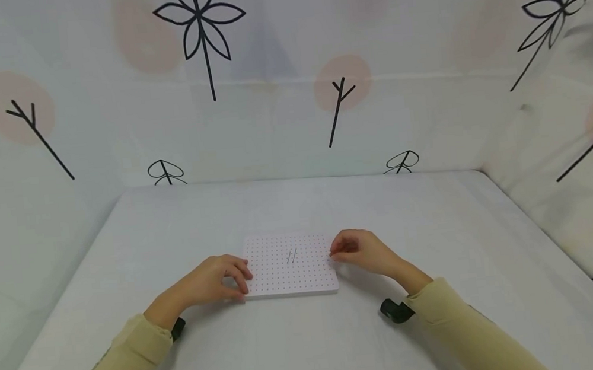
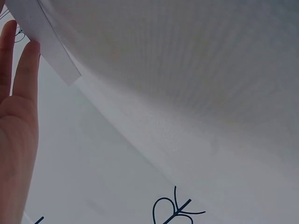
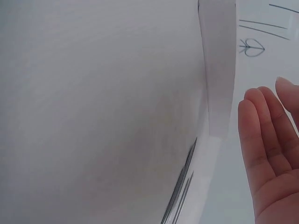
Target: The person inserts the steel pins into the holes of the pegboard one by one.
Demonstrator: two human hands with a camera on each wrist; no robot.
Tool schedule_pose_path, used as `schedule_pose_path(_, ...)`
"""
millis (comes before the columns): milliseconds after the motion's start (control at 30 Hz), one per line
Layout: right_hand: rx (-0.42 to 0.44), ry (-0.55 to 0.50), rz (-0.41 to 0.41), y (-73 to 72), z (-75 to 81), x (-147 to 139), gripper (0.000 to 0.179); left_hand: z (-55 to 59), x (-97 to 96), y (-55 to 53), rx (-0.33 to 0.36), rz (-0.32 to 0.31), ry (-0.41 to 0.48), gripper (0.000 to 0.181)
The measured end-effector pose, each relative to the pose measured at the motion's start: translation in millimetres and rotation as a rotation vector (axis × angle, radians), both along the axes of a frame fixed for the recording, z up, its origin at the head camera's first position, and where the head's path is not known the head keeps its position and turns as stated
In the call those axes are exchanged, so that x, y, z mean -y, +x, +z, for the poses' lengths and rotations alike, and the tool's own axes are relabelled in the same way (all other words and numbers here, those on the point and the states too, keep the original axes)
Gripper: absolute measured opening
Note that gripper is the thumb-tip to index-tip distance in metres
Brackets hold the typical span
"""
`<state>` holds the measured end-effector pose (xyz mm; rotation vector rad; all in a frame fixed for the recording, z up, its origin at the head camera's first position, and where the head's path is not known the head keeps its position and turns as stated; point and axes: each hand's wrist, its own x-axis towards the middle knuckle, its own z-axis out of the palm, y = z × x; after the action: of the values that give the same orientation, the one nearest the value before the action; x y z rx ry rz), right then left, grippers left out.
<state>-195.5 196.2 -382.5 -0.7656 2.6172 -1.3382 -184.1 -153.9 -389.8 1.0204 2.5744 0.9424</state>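
A white board with a grid of small holes [image 1: 270,277] lies on the white table. Two thin dark pins [image 1: 292,255] stand up from its middle, slightly tilted in the head view. My left hand [image 1: 214,281] is at the board's left side, its fingertips and thumb touching the edge near the front corner. In the left wrist view its fingers [image 2: 27,70] lie extended along the board's side. My right hand [image 1: 362,251] is at the board's right edge, fingertips right at the rim. Nothing shows between its fingers [image 3: 254,135] and thumb in the right wrist view.
A white cloth covers the table [image 1: 312,350]. Behind it hangs a white backdrop [image 1: 270,134] printed with black flowers, twigs and pink spots. Dark wrist cameras [image 1: 396,311] sit by the cuffs of the yellow sleeves [image 1: 449,319].
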Motion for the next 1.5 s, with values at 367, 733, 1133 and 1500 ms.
schedule_pose_path(367,0.045,0.016,-0.027,3.1,-2.7,-16,0.009,-0.3,-0.2,0.1,0.013,0.008,0.002,0.014)
schedule_pose_path(733,0.037,0.042,-0.078,4.6,-5.3,-33,0.008,0.2,-0.1,0.5,0.018,0.006,0.005,0.014)
schedule_pose_path(1133,0.008,0.092,-0.089,3.5,-4.9,-49,0.008,-0.3,0.1,-0.2,0.014,0.004,0.002,0.014)
schedule_pose_path(1500,-0.008,0.129,-0.085,-3.6,-4.1,-63,0.009,0.6,-0.1,1.0,0.026,0.009,0.011,0.013)
